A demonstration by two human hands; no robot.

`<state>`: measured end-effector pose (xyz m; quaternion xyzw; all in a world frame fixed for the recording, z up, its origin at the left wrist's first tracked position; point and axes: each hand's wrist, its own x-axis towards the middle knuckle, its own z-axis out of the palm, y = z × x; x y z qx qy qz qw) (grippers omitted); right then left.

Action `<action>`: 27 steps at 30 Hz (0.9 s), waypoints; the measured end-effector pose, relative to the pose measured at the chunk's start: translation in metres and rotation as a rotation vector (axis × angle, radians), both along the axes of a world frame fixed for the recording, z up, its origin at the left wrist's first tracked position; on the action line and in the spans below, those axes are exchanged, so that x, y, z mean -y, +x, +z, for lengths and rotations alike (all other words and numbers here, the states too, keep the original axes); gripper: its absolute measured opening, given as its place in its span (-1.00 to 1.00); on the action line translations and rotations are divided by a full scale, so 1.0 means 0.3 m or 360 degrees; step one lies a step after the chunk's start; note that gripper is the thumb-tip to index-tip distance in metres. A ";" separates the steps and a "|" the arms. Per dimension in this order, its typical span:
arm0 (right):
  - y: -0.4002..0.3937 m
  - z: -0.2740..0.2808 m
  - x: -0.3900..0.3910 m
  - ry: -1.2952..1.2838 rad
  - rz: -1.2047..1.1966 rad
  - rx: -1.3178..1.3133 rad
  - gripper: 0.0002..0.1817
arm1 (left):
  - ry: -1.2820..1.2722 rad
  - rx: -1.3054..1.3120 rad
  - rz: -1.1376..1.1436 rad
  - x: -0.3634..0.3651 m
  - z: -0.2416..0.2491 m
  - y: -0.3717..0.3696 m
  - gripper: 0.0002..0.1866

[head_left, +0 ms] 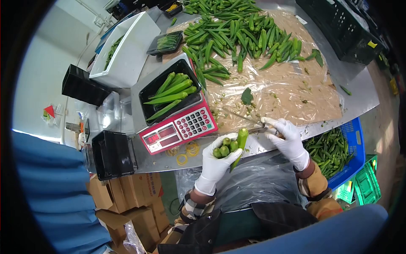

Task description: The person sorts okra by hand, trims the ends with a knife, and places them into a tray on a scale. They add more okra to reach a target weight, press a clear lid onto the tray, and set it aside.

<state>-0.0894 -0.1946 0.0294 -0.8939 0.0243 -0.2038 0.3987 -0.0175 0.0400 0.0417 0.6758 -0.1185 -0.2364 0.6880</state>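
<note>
My left hand [215, 163], in a white glove, is closed round a bunch of okra [225, 148] with several cut ends facing up. One okra [241, 139] stands more upright at the thumb side. My right hand [289, 139], gloved too, grips a knife [243, 117] whose thin blade points left over the plastic-covered board. Just left of my left hand is a red scale [179, 129] with a keypad. On its platform rests a black tray [151, 91] with several okra [173, 91] in it. A large heap of okra [237, 34] spreads across the far side of the board.
A blue basket [359, 148] of okra stands at the table's right edge. Black trays [112, 154] stack at the left, near a white foam box [139, 46] and a covered okra pack [165, 43]. Rubber bands [182, 159] lie before the scale. A black crate [342, 34] is far right.
</note>
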 end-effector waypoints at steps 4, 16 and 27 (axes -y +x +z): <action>0.011 -0.035 -0.057 0.0140 0.0110 -0.0027 -0.43 | -0.0328 -0.0624 -0.0269 -0.031 0.026 0.004 -0.52; -0.056 0.027 -0.058 0.0286 0.0706 -0.0087 -0.45 | -0.0177 -0.0358 -0.0763 -0.074 0.046 -0.047 -0.51; -0.089 0.049 -0.071 0.0361 0.0776 -0.0164 -0.42 | -0.0157 -0.0486 -0.1009 -0.083 0.048 -0.024 -0.55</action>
